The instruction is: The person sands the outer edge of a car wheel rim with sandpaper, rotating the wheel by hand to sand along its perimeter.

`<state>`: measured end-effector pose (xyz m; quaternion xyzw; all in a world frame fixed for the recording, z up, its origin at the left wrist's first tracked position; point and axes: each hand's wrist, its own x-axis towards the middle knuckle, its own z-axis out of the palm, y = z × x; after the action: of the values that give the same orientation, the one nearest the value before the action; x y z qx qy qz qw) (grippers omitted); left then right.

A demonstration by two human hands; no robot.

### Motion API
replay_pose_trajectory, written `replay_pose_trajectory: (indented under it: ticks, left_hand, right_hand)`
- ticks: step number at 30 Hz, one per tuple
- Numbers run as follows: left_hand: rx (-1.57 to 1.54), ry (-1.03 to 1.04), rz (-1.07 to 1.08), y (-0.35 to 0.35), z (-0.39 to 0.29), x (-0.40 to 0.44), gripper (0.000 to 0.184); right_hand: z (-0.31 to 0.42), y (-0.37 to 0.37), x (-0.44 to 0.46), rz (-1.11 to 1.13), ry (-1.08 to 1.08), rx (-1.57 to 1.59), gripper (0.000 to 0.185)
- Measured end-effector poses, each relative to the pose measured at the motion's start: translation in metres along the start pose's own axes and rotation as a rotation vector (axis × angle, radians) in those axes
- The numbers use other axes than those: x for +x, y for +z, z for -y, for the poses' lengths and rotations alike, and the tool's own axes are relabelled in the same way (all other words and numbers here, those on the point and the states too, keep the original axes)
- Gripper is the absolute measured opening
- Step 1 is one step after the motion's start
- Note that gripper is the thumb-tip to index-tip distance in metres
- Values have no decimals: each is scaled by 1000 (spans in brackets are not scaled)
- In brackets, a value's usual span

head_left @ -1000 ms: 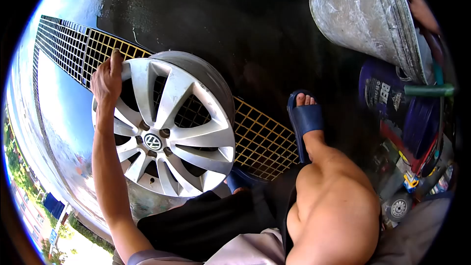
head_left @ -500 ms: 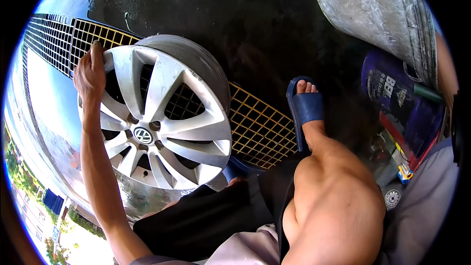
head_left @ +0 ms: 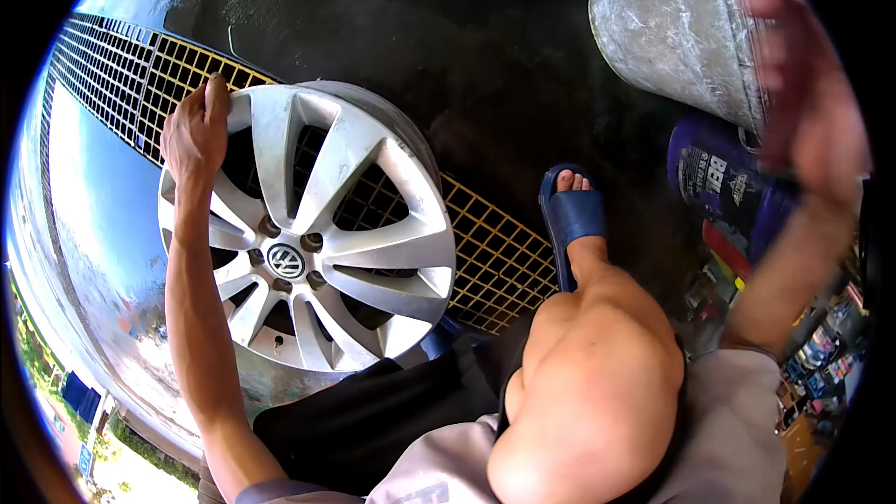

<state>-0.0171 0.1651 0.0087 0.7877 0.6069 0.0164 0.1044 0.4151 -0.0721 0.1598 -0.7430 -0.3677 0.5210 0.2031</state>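
A silver alloy wheel (head_left: pixel 322 215) with a VW centre cap (head_left: pixel 286 261) stands tilted toward me over a yellow floor grate. My left hand (head_left: pixel 196 135) grips its upper left edge, thumb lying over the rim. On the far right, my right hand (head_left: pixel 826 131) is raised and smeared by motion. In it is a dark red, blurred thing (head_left: pixel 786 84) whose kind I cannot make out. It overlaps the near side of a scuffed grey bucket (head_left: pixel 667 33). Just below the bucket is a dark purple labelled tub (head_left: pixel 714 168), partly hidden by my right forearm.
My foot in a blue slide sandal (head_left: pixel 576 215) rests on the dark wet floor (head_left: pixel 485 65) beside the yellow grate (head_left: pixel 495 252). Wet, reflective ground lies left of the wheel. Assorted small items (head_left: pixel 826 355) are cluttered at the lower right.
My right hand has come into view at the right with the dark red thing. The wheel, still held by my left hand, appears slightly further right and lower as the view shifts.
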Motion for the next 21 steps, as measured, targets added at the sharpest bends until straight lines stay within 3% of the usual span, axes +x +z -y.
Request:
replay_pose_trajectory:
  ticks: [3,4,5,7,9,11,17,21]
  left_hand:
    - [31,4,22,-1,1,1,61]
    - [0,9,-7,-1,0,-1,60]
    - [9,6,-4,1,0,-2,60]
    - [-33,8,-34,3,5,-2,57]
    - [-16,-13,-11,1,4,-4,55]
    - [-6,-30,6,0,1,-1,54]
    - [2,-45,13,5,10,6,51]
    - [54,-69,9,5,7,6,50]
  right_hand:
    - [-16,94,79,200,-69,228,59]
    - [-53,144,119,240,-240,318,66]
    - [-73,183,152,257,-160,327,73]
    - [-91,236,193,129,-159,314,70]
    - [-93,268,207,-134,-445,-78,68]
    - [-101,298,203,-284,-569,-260,53]
    - [-112,306,183,-304,-499,-159,43]
    - [-108,291,185,-213,-275,206,35]
